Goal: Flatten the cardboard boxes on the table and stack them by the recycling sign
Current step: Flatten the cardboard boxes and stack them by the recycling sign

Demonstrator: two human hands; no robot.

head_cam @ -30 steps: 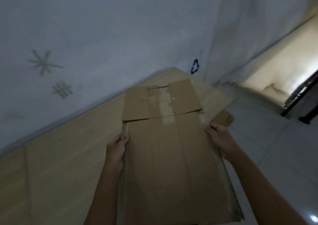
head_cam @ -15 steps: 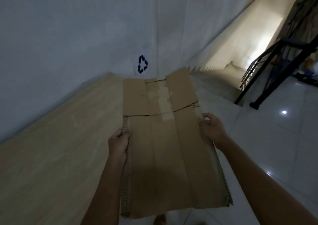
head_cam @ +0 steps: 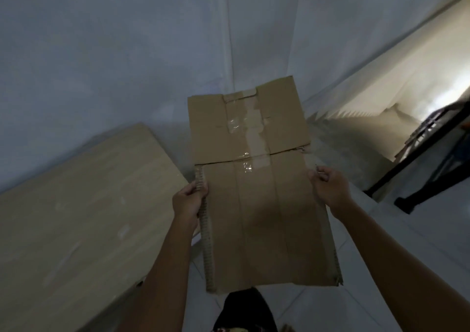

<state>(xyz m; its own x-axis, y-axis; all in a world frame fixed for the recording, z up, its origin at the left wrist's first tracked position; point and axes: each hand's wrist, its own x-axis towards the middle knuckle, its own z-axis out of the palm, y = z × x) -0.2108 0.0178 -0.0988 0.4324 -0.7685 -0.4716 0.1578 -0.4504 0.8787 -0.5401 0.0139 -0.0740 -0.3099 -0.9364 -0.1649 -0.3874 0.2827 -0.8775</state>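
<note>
the flattened cardboard box (head_cam: 256, 192) hangs in the air past the desk (head_cam: 76, 204) end — left hand (head_cam: 188, 199) and right hand (head_cam: 328, 189) pinching its side edges — likely light, stiffish, apt to fold at its taped crease.

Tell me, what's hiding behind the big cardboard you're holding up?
Around the flattened cardboard, gripped by the left hand and right hand, show grey wall, a wooden table and pale floor. Whatever sits straight behind the sheet is covered.

Head camera looks down, close over hands (head_cam: 256, 197) toward wall corner (head_cam: 229, 39).
</note>
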